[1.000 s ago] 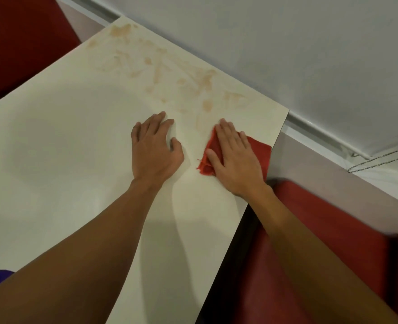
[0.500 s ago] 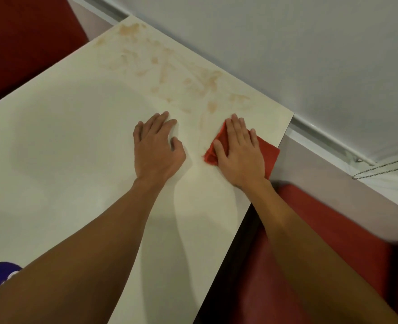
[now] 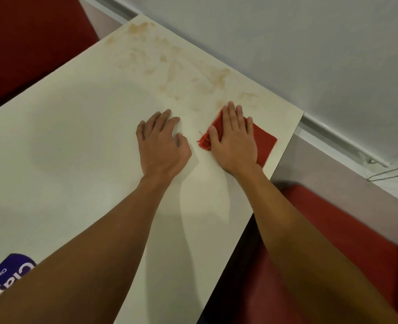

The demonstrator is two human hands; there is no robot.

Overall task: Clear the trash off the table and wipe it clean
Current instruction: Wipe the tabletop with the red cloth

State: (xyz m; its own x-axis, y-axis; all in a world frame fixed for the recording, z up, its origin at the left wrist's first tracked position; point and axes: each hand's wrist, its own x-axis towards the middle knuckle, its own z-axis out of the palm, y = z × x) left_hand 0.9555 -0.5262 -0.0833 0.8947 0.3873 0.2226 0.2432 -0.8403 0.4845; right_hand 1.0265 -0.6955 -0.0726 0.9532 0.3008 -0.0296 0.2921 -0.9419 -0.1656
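Red cloth lies flat on the table near its right edge, pressed down by the straight fingers of the right hand. The left hand rests palm-down on the table just beside it, fingers spread. Brown stains smear the table's far end. A purple packet sits at its near left edge.
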